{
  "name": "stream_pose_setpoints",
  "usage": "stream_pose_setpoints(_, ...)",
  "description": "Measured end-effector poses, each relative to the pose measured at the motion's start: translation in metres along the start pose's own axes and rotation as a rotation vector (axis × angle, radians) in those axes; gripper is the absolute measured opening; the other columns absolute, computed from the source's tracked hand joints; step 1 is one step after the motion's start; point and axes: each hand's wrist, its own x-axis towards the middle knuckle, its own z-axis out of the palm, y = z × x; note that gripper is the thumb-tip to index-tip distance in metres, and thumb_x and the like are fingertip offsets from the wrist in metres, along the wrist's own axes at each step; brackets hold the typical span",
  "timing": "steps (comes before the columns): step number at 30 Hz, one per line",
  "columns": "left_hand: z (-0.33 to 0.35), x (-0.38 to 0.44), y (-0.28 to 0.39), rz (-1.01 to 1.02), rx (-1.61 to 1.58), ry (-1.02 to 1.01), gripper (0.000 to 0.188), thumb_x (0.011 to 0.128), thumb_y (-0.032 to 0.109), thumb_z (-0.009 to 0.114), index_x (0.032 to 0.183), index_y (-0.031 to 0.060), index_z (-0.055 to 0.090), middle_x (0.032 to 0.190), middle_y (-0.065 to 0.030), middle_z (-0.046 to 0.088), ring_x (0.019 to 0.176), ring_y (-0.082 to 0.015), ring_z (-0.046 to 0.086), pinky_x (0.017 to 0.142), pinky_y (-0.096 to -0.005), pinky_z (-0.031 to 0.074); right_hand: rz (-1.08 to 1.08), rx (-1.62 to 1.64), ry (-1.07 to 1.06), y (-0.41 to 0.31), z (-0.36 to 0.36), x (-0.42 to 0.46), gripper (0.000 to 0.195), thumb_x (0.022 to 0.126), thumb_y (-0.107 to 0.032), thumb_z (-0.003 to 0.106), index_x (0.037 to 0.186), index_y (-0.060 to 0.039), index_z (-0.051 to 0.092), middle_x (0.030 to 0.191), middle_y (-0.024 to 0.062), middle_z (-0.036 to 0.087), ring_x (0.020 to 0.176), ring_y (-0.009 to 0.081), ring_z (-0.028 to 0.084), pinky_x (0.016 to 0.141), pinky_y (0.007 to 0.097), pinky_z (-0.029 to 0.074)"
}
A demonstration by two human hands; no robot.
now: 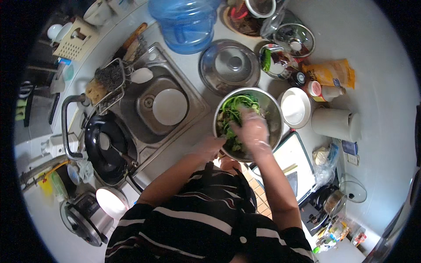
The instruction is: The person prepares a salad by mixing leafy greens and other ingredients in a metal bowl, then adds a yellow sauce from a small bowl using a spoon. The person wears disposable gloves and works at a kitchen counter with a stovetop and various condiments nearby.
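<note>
A stainless steel mixing bowl (275,115) stands in front of me at the counter's front edge. Leafy greens with thin stems (235,108) fill its left side. My right hand (255,130), in a clear plastic glove, reaches into the bowl and touches the greens. Its fingers are blurred, so whether they grip any is unclear. At the bowl's near left rim is my left hand (210,148), also blurred, its fingers closed on the edge. To the right of the bowl sits a white oval dish (296,108).
Left is a steel sink (131,98) holding a white plate (169,107); a black wok (110,148) sits nearer. Behind the bowl stand a glass-lidded pot (230,67) and a blue water jug (187,31). A cutting board (289,153) lies to the right, below a paper-towel roll (332,123).
</note>
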Motion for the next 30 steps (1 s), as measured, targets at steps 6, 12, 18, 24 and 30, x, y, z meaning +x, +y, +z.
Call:
stream_pose_setpoints(6, 0.004, -0.028, 0.024, 0.003, -0.218, -0.046, 0.043, 0.101, 0.032, 0.051, 0.106, -0.0076, 0.066, 0.084, -0.0198, 0.072, 0.068, -0.0291, 0.070, 0.065, -0.0414, 0.059, -0.349, -0.128, -0.018, 0.011, 0.015, -0.027, 0.027, 0.082, -0.009, 0.064, 0.109, -0.0063, 0.070, 0.101, 0.0131, 0.068, 0.097, 0.0312, 0.068, 0.082, 0.0422, 0.058)
stream_pose_setpoints(12, 0.013, -0.021, 0.024, -0.082, -0.382, -0.024, 0.044, 0.100, 0.026, 0.050, 0.116, -0.0132, 0.061, 0.097, -0.0235, 0.073, 0.078, -0.0330, 0.074, 0.076, -0.0422, 0.062, -0.008, 0.177, 0.178, 0.030, -0.030, -0.036, 0.027, 0.088, -0.018, 0.073, 0.111, -0.0049, 0.069, 0.107, 0.0229, 0.069, 0.099, 0.0410, 0.067, 0.090, 0.0492, 0.053)
stream_pose_setpoints(18, 0.012, -0.015, 0.017, -0.071, -0.343, -0.011, 0.038, 0.099, 0.016, 0.047, 0.118, -0.0149, 0.058, 0.097, -0.0261, 0.072, 0.072, -0.0336, 0.074, 0.061, -0.0395, 0.062, 0.240, 0.064, 0.116, 0.029, 0.005, 0.026, 0.072, 0.090, -0.048, 0.069, 0.141, 0.0005, 0.052, 0.123, 0.0265, 0.066, 0.118, 0.0373, 0.063, 0.106, 0.0436, 0.047)
stream_pose_setpoints(24, 0.008, -0.020, 0.011, -0.056, -0.296, 0.002, 0.036, 0.096, 0.015, 0.047, 0.115, -0.0128, 0.061, 0.093, -0.0245, 0.072, 0.068, -0.0321, 0.073, 0.054, -0.0381, 0.058, 0.112, -0.072, -0.213, 0.007, 0.023, 0.037, 0.049, 0.083, -0.041, 0.076, 0.118, -0.0069, 0.068, 0.111, 0.0194, 0.069, 0.104, 0.0343, 0.067, 0.091, 0.0463, 0.052)
stream_pose_setpoints(30, -0.002, -0.016, -0.011, -0.050, -0.254, 0.076, 0.033, 0.093, 0.019, 0.050, 0.102, -0.0088, 0.066, 0.085, -0.0188, 0.071, 0.068, -0.0283, 0.070, 0.060, -0.0380, 0.056, -0.144, -0.007, 0.048, 0.010, -0.015, -0.065, 0.042, 0.077, -0.025, 0.080, 0.113, -0.0076, 0.069, 0.106, 0.0118, 0.068, 0.108, 0.0333, 0.062, 0.093, 0.0456, 0.050)
